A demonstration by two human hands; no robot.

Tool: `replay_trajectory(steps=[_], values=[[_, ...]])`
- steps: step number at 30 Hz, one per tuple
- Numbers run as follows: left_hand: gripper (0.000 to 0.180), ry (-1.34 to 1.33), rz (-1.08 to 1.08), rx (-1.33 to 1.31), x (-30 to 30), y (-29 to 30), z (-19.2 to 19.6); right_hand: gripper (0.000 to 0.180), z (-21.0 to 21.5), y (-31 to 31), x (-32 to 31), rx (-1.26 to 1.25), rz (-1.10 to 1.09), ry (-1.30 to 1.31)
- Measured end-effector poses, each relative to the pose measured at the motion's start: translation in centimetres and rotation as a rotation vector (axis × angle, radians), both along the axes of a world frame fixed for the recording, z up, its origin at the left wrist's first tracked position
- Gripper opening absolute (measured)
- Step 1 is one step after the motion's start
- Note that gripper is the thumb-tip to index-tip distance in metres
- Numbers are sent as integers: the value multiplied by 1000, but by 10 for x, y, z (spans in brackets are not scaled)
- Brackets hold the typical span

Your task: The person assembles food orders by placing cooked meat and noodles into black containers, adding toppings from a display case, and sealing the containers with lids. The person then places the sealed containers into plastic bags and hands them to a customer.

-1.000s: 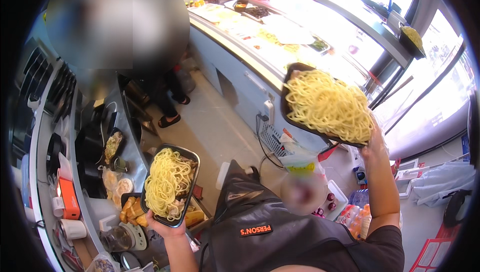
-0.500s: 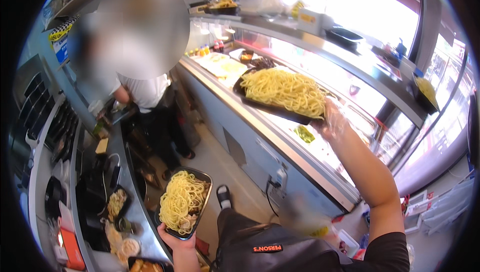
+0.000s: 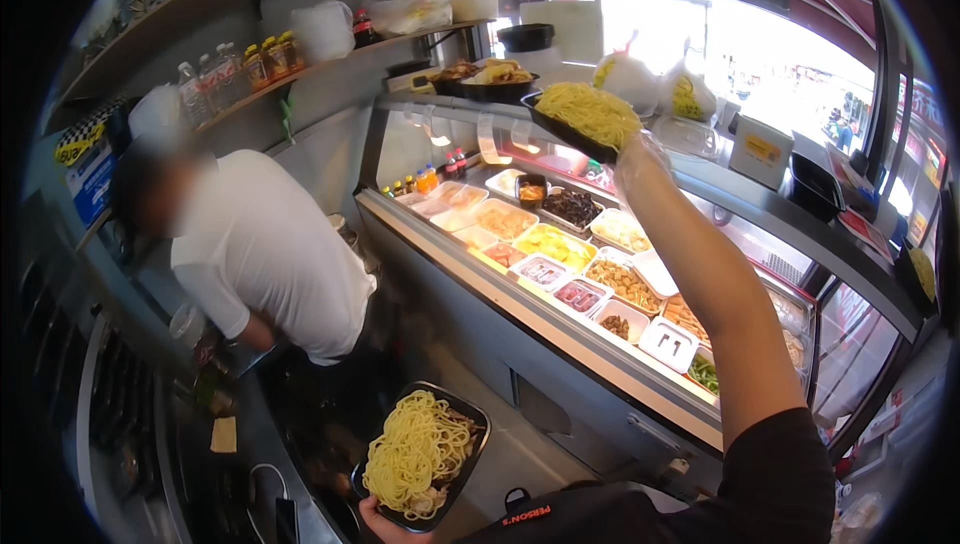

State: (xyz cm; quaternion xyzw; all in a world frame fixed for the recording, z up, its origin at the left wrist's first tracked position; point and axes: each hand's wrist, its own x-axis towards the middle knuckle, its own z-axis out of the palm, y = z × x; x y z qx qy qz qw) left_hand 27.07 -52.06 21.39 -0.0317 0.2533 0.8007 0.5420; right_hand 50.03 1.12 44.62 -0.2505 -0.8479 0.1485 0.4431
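Note:
My left hand (image 3: 388, 522) grips the near-left edge of a black tray (image 3: 484, 441). Yellow noodles (image 3: 415, 449) fill that tray, with brownish pieces showing along its right side. My right arm is stretched far forward, and a clear plastic glove covers my right hand (image 3: 640, 166). It grips the right end of a second black tray (image 3: 560, 131) heaped with yellow noodles (image 3: 588, 112), held at the top of the display case; whether the tray touches the shelf I cannot tell.
A glass display case (image 3: 600, 354) with several food trays runs along the right. More filled trays (image 3: 500, 79), white bags (image 3: 688, 94) and a box (image 3: 758, 152) stand on its top shelf. At left, a person in a white shirt (image 3: 265, 254) bends over the counter (image 3: 285, 424).
My right hand has carried its noodle tray forward to the case's top shelf. The left tray stays low in my left hand. My view has tilted up, and the co-worker now bends toward the counter.

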Motion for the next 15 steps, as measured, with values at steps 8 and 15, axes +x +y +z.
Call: replay_trajectory(steps=[8, 15], values=[[63, -90, 146, -238, -68, 46, -21, 35, -1, 86, -88, 86, -826, -568], [64, 1, 60, -339, -101, 137, -21, 30, -46, 126, -106, -900, -759, 812]])
